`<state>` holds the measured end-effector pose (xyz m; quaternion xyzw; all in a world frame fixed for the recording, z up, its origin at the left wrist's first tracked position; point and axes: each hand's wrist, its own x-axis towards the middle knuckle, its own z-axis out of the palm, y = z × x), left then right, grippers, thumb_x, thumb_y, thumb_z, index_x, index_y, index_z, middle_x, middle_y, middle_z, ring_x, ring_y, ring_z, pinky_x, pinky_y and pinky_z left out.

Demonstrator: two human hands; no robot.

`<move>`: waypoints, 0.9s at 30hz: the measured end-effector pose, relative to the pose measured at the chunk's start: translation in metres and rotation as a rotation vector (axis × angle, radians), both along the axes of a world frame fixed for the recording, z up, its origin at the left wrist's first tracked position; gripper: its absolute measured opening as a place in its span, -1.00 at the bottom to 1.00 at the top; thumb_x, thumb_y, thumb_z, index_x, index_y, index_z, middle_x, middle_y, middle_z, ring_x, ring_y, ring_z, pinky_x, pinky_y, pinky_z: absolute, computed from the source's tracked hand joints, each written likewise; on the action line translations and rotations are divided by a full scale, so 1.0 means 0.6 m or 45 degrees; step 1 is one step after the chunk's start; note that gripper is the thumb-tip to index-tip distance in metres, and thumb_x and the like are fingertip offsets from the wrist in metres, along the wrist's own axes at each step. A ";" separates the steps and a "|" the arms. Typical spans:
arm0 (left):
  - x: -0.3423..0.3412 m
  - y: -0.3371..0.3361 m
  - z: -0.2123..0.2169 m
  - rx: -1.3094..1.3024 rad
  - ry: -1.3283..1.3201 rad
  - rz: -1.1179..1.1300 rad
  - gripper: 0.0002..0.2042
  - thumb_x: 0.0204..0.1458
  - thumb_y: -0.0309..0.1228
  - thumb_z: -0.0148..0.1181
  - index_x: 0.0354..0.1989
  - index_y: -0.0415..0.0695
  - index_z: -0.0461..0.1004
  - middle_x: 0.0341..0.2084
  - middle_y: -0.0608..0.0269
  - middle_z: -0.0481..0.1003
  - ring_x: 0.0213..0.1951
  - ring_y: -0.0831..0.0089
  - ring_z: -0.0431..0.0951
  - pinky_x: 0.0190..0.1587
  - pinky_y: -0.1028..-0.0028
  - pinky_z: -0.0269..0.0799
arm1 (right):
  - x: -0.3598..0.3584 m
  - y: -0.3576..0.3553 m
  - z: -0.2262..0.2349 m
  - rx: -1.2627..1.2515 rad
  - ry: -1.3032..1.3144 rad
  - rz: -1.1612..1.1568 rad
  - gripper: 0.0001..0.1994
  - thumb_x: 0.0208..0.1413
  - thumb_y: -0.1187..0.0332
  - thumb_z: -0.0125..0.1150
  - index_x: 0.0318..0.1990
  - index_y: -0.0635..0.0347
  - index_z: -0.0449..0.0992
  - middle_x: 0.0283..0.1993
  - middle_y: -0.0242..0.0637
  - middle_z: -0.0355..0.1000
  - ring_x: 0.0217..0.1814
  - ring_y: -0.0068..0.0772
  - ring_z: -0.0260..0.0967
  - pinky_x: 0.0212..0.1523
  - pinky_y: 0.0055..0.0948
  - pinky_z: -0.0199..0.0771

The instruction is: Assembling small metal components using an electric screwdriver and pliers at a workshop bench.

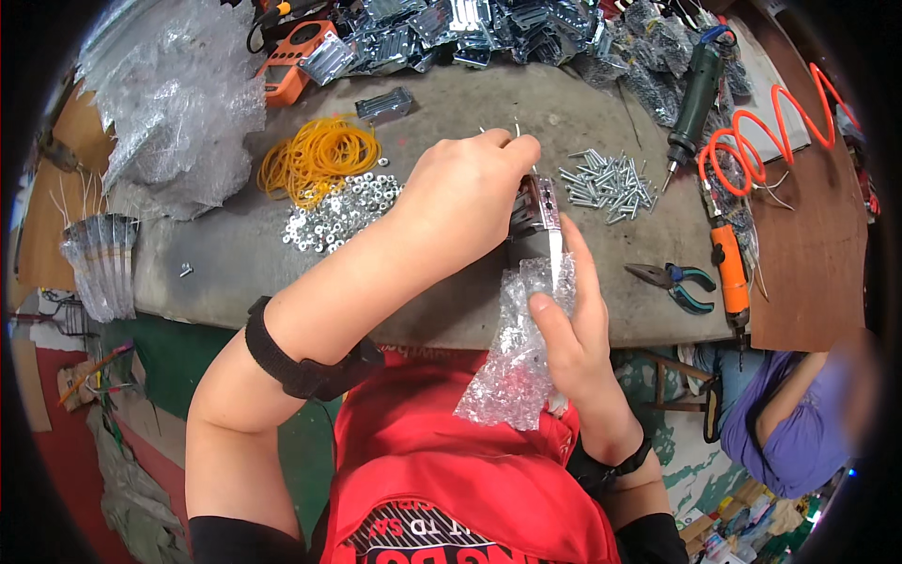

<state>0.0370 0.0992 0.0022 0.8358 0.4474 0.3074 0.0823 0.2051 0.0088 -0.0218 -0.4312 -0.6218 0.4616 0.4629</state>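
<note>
I am sitting in a small hardware assembly workshop. My worn workbench (235, 254) holds heaps of screws (609, 183), nuts (343, 211), rubber bands (318, 155), pliers (675, 282) and powered screwdrivers (695, 94).

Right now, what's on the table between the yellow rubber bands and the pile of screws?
In the head view, the left hand sits between the yellow rubber bands and the screws, gripping a metal bracket.

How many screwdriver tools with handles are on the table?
2. A green power screwdriver lies at the table's far right beside the screw pile. An orange power screwdriver lies nearer, right of the pliers. More may hide under the bagged parts.
</note>
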 end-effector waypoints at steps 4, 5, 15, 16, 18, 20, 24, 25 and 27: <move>0.022 0.000 -0.015 0.002 -0.141 0.062 -0.87 -0.08 -0.60 0.11 -0.34 -0.22 0.35 -0.40 0.02 0.46 -0.37 -0.08 0.49 -0.34 0.12 0.43 | 0.002 -0.001 -0.006 0.002 0.018 -0.025 -0.34 0.07 0.47 0.06 0.34 0.41 -0.01 0.16 0.03 0.30 0.17 -0.25 0.30 0.18 -0.34 0.24; 0.027 0.001 -0.016 -0.009 -0.206 0.099 -0.87 -0.08 -0.60 0.11 -0.34 -0.22 0.35 -0.40 0.02 0.45 -0.38 -0.08 0.49 -0.34 0.13 0.43 | 0.004 0.000 -0.004 0.026 0.002 -0.035 -0.35 0.08 0.47 0.05 0.34 0.40 -0.01 0.16 0.04 0.30 0.16 -0.25 0.30 0.18 -0.34 0.25; 0.016 -0.031 -0.008 0.008 -0.075 0.262 -0.87 -0.07 -0.61 0.12 -0.34 -0.23 0.34 -0.39 0.01 0.45 -0.37 -0.06 0.48 -0.38 0.18 0.43 | 0.004 0.004 -0.020 0.231 -0.260 -0.048 -0.35 0.06 0.40 0.04 0.31 0.42 0.02 0.22 0.18 0.22 0.28 0.12 0.19 0.28 -0.17 0.12; 0.013 -0.020 -0.018 -0.034 -0.167 0.227 -0.86 -0.07 -0.62 0.13 -0.33 -0.24 0.34 -0.38 0.01 0.45 -0.37 -0.04 0.49 -0.38 0.20 0.43 | 0.002 0.000 -0.011 0.198 -0.260 -0.042 -0.34 0.06 0.37 0.04 0.31 0.42 0.02 0.25 0.20 0.17 0.30 0.19 0.13 0.31 -0.13 0.07; 0.011 -0.010 -0.022 -0.110 -0.279 0.202 -0.84 -0.07 -0.62 0.15 -0.30 -0.26 0.36 -0.37 0.02 0.47 -0.37 0.01 0.50 -0.39 0.28 0.44 | 0.000 -0.001 -0.012 0.176 -0.227 -0.045 -0.34 0.06 0.36 0.05 0.31 0.43 0.02 0.25 0.20 0.17 0.30 0.19 0.14 0.30 -0.13 0.08; 0.025 -0.022 -0.023 -0.117 -0.352 0.227 -0.83 -0.05 -0.61 0.15 -0.26 -0.25 0.36 -0.36 0.02 0.48 -0.35 0.05 0.52 -0.36 0.30 0.46 | -0.002 -0.003 -0.013 0.151 -0.197 -0.074 -0.32 0.07 0.31 0.10 0.31 0.44 0.02 0.26 0.20 0.16 0.29 0.18 0.15 0.28 -0.12 0.11; 0.030 -0.091 -0.008 -0.314 -0.528 0.223 -0.73 0.01 -0.60 0.14 -0.09 -0.23 0.37 -0.19 0.06 0.45 -0.17 0.24 0.54 -0.22 0.37 0.51 | 0.005 -0.002 -0.025 0.327 -0.337 -0.090 -0.30 0.08 0.24 0.13 0.30 0.45 0.04 0.25 0.19 0.18 0.28 0.16 0.18 0.24 -0.12 0.16; 0.029 -0.111 -0.008 -0.411 -0.558 0.187 -0.70 0.02 -0.60 0.13 -0.04 -0.23 0.36 -0.13 0.08 0.44 -0.11 0.30 0.53 -0.19 0.39 0.51 | 0.004 -0.002 -0.026 0.321 -0.335 -0.100 -0.30 0.08 0.24 0.13 0.30 0.45 0.04 0.25 0.19 0.18 0.28 0.16 0.18 0.24 -0.12 0.16; 0.028 -0.134 -0.024 -0.486 -0.722 0.109 -0.67 0.03 -0.57 0.15 0.01 -0.23 0.36 -0.06 0.08 0.40 -0.06 0.30 0.51 -0.17 0.38 0.52 | 0.000 -0.003 -0.023 0.319 -0.332 -0.105 -0.30 0.09 0.21 0.13 0.30 0.45 0.06 0.25 0.19 0.18 0.27 0.17 0.19 0.24 -0.12 0.17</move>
